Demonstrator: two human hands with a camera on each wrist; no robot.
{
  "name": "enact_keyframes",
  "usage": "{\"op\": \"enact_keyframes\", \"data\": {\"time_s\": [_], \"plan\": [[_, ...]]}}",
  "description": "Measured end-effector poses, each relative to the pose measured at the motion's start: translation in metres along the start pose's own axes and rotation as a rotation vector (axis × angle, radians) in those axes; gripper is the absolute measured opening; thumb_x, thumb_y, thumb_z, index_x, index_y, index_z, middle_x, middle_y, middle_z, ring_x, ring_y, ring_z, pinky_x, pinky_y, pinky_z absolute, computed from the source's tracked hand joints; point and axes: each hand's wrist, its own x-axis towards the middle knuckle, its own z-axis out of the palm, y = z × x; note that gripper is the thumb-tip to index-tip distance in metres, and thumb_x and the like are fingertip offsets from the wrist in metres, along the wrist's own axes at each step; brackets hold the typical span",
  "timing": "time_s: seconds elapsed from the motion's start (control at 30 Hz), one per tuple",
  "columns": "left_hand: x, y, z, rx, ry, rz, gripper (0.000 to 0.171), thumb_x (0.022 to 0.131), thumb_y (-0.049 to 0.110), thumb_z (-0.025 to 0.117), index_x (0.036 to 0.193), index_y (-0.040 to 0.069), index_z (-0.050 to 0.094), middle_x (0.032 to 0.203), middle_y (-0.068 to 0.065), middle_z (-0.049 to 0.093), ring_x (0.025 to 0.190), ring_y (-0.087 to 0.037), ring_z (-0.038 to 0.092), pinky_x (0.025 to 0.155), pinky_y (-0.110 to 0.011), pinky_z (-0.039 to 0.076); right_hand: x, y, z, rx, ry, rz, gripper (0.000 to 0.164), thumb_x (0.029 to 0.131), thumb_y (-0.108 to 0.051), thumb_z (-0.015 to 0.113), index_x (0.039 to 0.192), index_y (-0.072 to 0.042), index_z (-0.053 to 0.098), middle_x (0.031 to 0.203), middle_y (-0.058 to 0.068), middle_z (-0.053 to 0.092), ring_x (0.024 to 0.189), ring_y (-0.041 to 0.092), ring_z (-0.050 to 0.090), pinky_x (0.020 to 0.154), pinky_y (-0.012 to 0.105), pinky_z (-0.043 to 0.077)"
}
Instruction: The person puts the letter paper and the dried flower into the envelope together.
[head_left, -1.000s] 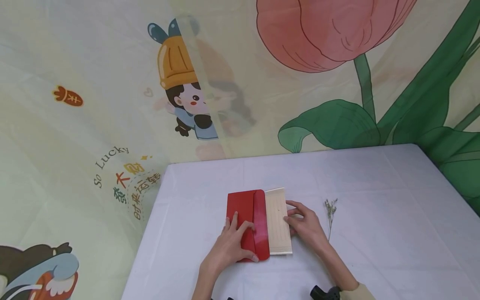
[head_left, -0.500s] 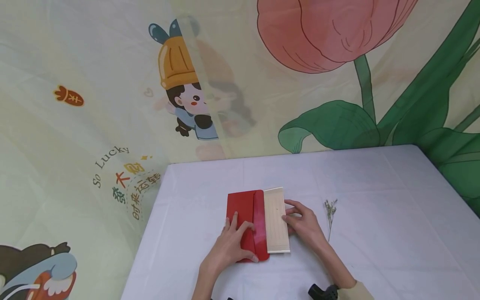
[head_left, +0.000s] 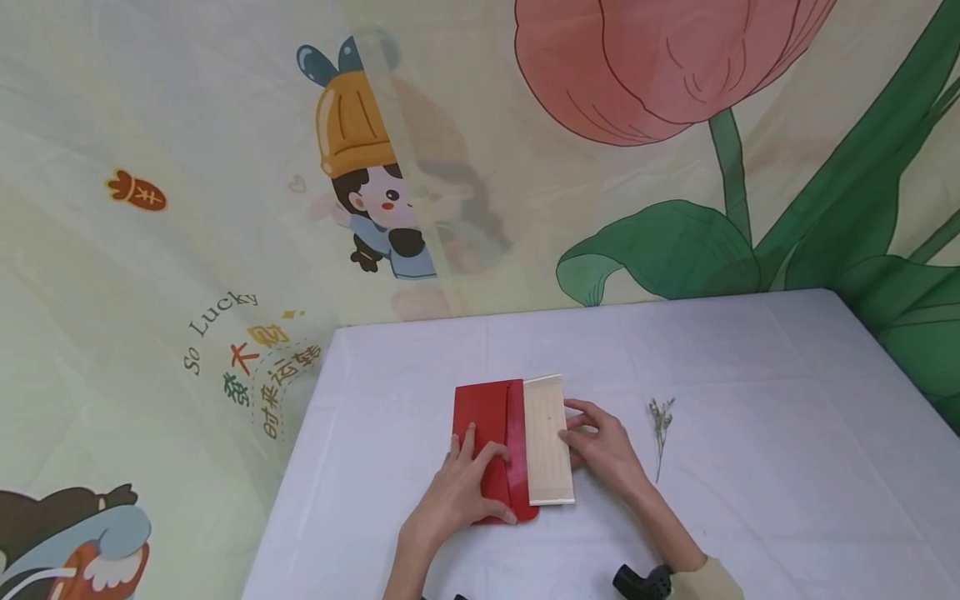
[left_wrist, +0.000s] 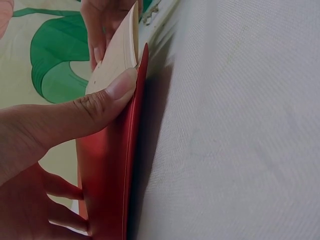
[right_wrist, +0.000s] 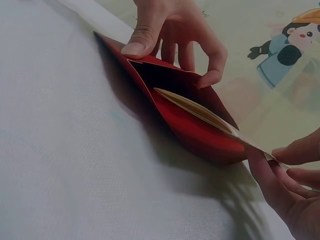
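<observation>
A red envelope (head_left: 478, 404) lies on the white cloth with its flap spread to the right. My left hand (head_left: 457, 487) grips it, thumb at the near edge and bent index finger at the mouth. In the right wrist view the mouth of the envelope (right_wrist: 150, 75) gapes. Between thumb and fingers, my right hand (head_left: 606, 446) pinches the right edge of a folded, cream sheet of lined paper (head_left: 547, 446). That paper lies over the flap, its left edge close to the mouth. In the left wrist view my thumb covers part of the envelope (left_wrist: 107, 170).
A small sprig of dried flowers (head_left: 661, 425) lies to the right of my right hand. The table (head_left: 750, 400) is covered with a white cloth, and a printed curtain (head_left: 225, 167) hangs behind its back edge.
My right hand has slid the folded paper a little to the left, over more of the flap and nearer the envelope's mouth. The left hand and envelope stay in place.
</observation>
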Motion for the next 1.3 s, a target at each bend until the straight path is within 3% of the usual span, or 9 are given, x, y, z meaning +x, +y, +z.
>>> {"op": "enact_keyframes", "data": {"time_s": [0.73,1.3], "plan": [[0.002,0.001,-0.002,-0.007,-0.006,0.007,0.072,0.072,0.04,0.094,0.131,0.032,0.054,0.165,-0.025,0.027,0.149,-0.059,0.022,0.094,-0.066,0.054,0.004,0.004,0.013,0.039,-0.065,-0.029,0.053,0.091,-0.001,0.069,0.142,-0.002,0.055,0.102,0.017,0.065,0.077,0.021,0.072,0.062,0.038,0.063],[0.001,0.0,0.001,-0.001,-0.007,0.004,0.066,0.072,0.042,0.094,0.124,0.034,0.054,0.166,-0.026,0.025,0.148,-0.063,0.02,0.097,-0.074,0.048,0.005,0.004,0.021,0.047,-0.094,-0.032,0.052,0.091,0.001,0.069,0.141,-0.002,0.055,0.101,0.016,0.065,0.073,0.021,0.073,0.062,0.039,0.063]]}}
